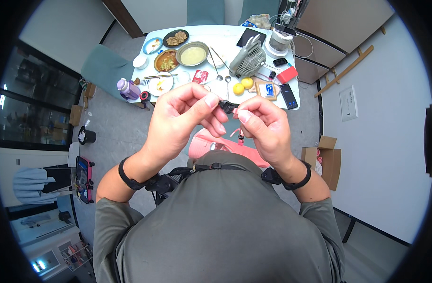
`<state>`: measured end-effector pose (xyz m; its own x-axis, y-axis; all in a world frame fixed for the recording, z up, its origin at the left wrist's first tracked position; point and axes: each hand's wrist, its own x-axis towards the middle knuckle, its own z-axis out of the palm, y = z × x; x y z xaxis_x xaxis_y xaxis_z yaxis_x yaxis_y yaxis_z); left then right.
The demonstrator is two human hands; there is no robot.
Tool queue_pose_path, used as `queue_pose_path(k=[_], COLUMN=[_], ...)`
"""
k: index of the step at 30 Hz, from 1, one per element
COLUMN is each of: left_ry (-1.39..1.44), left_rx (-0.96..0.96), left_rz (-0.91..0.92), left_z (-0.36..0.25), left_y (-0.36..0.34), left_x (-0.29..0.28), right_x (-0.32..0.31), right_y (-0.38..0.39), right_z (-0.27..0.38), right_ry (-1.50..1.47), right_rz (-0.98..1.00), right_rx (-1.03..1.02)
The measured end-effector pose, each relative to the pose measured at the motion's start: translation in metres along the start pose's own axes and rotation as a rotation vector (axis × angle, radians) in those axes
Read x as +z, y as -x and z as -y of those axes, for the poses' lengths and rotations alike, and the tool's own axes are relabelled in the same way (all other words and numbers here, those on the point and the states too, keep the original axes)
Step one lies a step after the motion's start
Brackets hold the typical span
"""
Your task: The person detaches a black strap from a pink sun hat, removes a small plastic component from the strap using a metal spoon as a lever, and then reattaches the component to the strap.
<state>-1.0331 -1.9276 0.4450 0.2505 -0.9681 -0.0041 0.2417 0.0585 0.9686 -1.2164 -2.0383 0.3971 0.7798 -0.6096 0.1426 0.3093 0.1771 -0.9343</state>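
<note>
Black fastener [226,107] sits between the two hands. Left hand [183,115] pinches its left end; right hand [265,127] has thumb and forefinger closed on its pink cord [235,111]. It is likely light and stiff, best gripped by its edges; the cord looks soft. Below lies a pink bag [204,145]; beyond, a table [220,36].

Piece [226,107]: between left fingers [210,100] and right fingers [244,116]
Fan [249,59]: on bench [216,35], right of bowl [193,43]
Carton [331,162]: floor [303,127], right
</note>
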Motion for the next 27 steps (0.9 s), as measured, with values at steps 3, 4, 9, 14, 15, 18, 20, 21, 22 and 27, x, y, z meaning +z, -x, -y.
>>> queue_pose_path(k=[3, 4, 9, 14, 15, 18, 20, 21, 22, 27], left_ry=[-0.028, -0.036, -0.068, -0.169, -0.212, -0.257, -0.26, -0.262, -0.265, -0.294], left_rx=[0.03, 0.038, 0.086, 0.152, 0.198, 0.245, 0.245, 0.252, 0.26, 0.247], left_rz=[0.005, 0.011, 0.023, 0.009, 0.021, 0.034, 0.038, 0.041, 0.044, 0.049], left_z=[-0.0019, -0.0022, -0.0004, 0.0012, 0.0024, 0.0021, 0.0025, 0.0039, 0.0046, 0.0049], left_y=[0.0013, 0.0016, 0.0024, 0.0056, 0.0058, 0.0059, 0.0049, 0.0044, 0.004, 0.0032], left_x=[0.0022, 0.0029, 0.0029, 0.0018, 0.0011, 0.0005, 0.0, -0.0009, -0.0017, -0.0034], right_x=[0.0037, 0.0052, 0.0089, 0.0073, 0.0044, 0.0042, 0.0057, 0.0066, 0.0073, 0.0075], right_y=[0.0005, 0.0006, 0.0017, 0.0003, 0.0011, 0.0015, 0.0006, 0.0002, -0.0001, -0.0006], right_z=[0.0041, 0.005, 0.0043, 0.0032, 0.0022, -0.0013, -0.0019, -0.0015, -0.0013, -0.0015], right_ry=[0.066, 0.092, 0.182, 0.229, 0.289, 0.346, 0.342, 0.335, 0.327, 0.331], right_rz=[-0.017, -0.032, -0.078, -0.074, -0.065, -0.066, -0.078, -0.069, -0.061, -0.046], right_rx=[-0.017, -0.044, -0.095, -0.147, -0.146, -0.146, -0.148, -0.171, -0.194, -0.181])
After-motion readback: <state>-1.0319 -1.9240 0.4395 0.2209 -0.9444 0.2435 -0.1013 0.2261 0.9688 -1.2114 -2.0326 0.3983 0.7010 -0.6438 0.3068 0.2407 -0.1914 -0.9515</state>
